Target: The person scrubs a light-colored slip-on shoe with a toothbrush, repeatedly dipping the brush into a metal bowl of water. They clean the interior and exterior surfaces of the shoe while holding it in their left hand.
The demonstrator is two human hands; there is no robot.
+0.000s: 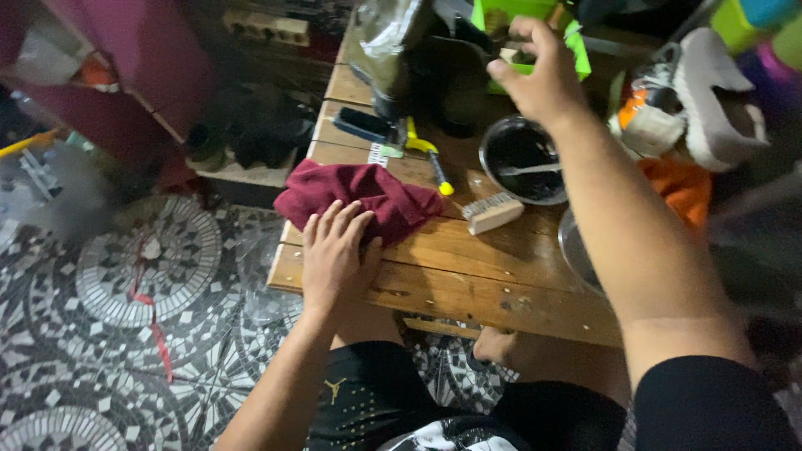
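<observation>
Left hand (334, 259) flat, fingers (330, 224) spread and open, fingertips pressed onto the near edge of a maroon cloth (368, 196), palm down on the wooden worktop (468, 284) just behind it. Nothing gripped there. Cloth bunched ahead of those fingers, lying near the worktop's left edge.

Right hand (539, 75) raised farther off, fingers curled loosely around or against something at the rim of a green tray (576, 50); too blurred to tell whether anything was truly pinched, perhaps only touched. Just left of that hand, a dark shoe (418, 58) with a shiny plastic-wrapped upper, upright on the worktop.

Below the right wrist, a round metal bowl (522, 159) of dark contents with a pale spoon (530, 169) laid across it. Between the two hands, a small wooden-backed brush (493, 213) lying bristles-up beside the cloth, and a yellow-handled tool (430, 159) angled toward the shoe. Beyond the cloth, a dark flat phone-like slab (363, 125).

To the right of the right forearm, a white-and-grey sneaker (702, 100) resting over orange fabric (681, 188). Under the worktop, bare knees and black shorts (368, 392); off to the left, a patterned mosaic floor (125, 284).
</observation>
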